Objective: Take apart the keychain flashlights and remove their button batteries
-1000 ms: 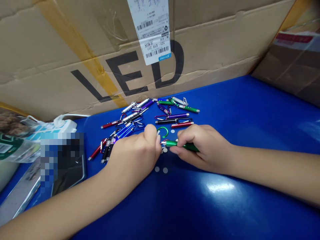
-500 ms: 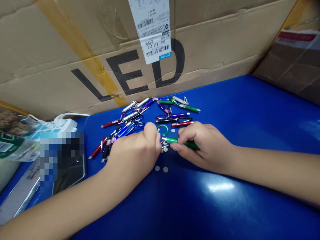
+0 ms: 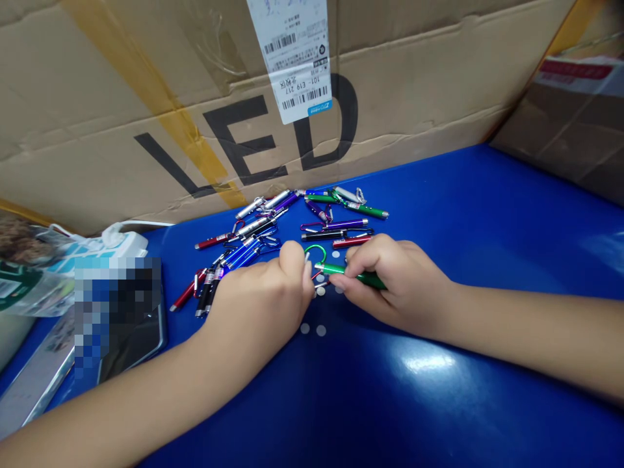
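Observation:
My right hand [image 3: 394,286] is closed around a green keychain flashlight [image 3: 336,269], its open end pointing left. My left hand [image 3: 263,305] is closed in a pinch right at that end, beside a green carabiner clip [image 3: 316,249]; what the fingertips hold is hidden. Small silver button cells [image 3: 312,329] lie on the blue table [image 3: 487,260] just below the hands. Behind the hands lies a pile of several small flashlights [image 3: 287,224] in red, blue, purple, green and silver.
A large cardboard box [image 3: 195,97] printed "LED" stands right behind the pile. A second box [image 3: 570,110] is at the right. At the left are a phone [image 3: 131,338], a white power strip [image 3: 117,244] and a printed packet [image 3: 24,266].
The green flashlight's left end has risen slightly and moved closer to my left fingertips. Both hands stay almost in place.

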`<action>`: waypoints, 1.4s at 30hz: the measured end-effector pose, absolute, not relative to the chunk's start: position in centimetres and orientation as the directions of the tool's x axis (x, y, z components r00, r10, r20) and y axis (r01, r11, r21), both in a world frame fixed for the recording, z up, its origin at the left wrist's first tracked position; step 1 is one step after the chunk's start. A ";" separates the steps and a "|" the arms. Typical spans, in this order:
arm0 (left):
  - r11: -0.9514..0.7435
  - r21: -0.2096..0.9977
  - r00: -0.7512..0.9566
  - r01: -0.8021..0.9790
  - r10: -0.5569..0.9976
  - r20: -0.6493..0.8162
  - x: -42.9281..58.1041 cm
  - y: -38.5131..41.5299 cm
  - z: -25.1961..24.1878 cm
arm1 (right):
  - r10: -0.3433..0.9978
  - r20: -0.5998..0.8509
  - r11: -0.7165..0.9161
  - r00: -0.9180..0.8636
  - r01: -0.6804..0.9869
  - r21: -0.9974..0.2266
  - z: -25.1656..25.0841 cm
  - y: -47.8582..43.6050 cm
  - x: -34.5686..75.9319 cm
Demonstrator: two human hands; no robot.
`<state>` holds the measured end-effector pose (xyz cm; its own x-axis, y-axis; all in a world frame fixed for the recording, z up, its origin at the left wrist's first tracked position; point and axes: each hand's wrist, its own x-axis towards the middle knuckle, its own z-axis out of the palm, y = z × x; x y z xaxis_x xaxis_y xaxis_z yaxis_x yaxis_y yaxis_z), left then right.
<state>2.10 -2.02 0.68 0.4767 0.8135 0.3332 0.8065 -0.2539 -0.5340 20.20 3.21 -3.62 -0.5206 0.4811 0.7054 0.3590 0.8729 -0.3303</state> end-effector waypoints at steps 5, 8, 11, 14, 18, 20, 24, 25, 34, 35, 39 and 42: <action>-0.213 -0.610 0.505 0.763 0.786 0.357 2.2 -1.9 0.6 | 0.476 0.711 0.873 -0.518 0.373 -0.313 -3.7 3.2 20.1; -0.225 -0.600 0.506 0.768 0.787 0.353 2.3 -1.9 0.6 | 0.481 0.703 0.867 -0.525 0.402 -0.293 -3.6 3.1 20.0; -0.241 -0.554 0.484 0.797 0.804 0.346 2.3 -2.0 0.6 | 0.505 0.655 0.850 -0.562 0.454 -0.265 -3.4 3.1 20.0; -0.259 -0.483 0.444 0.836 0.837 0.321 2.2 -2.0 0.6 | 0.520 0.618 0.836 -0.590 0.501 -0.225 -3.1 3.0 19.9; -0.276 -0.333 0.365 0.902 0.898 0.246 2.3 -1.7 0.8 | 0.502 0.645 0.835 -0.576 0.517 -0.187 -3.2 3.0 19.8; -0.266 -0.237 0.317 0.934 0.925 0.209 2.3 -1.6 0.9 | 0.481 0.690 0.839 -0.541 0.511 -0.185 -3.4 3.1 19.7; -0.233 -0.086 0.244 0.969 0.956 0.161 2.5 -1.3 1.0 | 0.455 0.776 0.843 -0.437 0.491 -0.218 -3.7 3.0 19.6; -0.229 -0.074 0.239 0.971 0.957 0.165 2.5 -1.3 0.9 | 0.463 0.782 0.841 -0.418 0.484 -0.239 -3.8 2.9 19.6; -0.230 -0.172 0.272 0.958 0.920 0.282 2.3 -1.0 0.4 | 0.615 0.734 0.740 -0.287 0.533 -0.411 -3.7 2.8 19.6; -0.230 -0.127 0.255 0.965 0.936 0.241 2.3 -1.0 0.5 | 0.601 0.745 0.752 -0.289 0.519 -0.406 -3.7 2.8 19.6; -0.219 0.011 0.215 0.976 0.967 0.140 2.5 -0.9 0.6 | 0.593 0.748 0.767 -0.299 0.492 -0.411 -3.8 2.9 19.6; -0.266 -0.008 0.264 0.964 0.951 0.164 2.3 -0.8 0.4 | 0.634 0.709 0.747 -0.308 0.480 -0.459 -3.6 3.0 19.7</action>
<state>2.27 -0.83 0.45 0.2638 0.9505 0.1639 0.9639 -0.2661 -0.0084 19.69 2.95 -3.57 -0.3078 0.6340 0.7094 0.4803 0.7472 -0.4594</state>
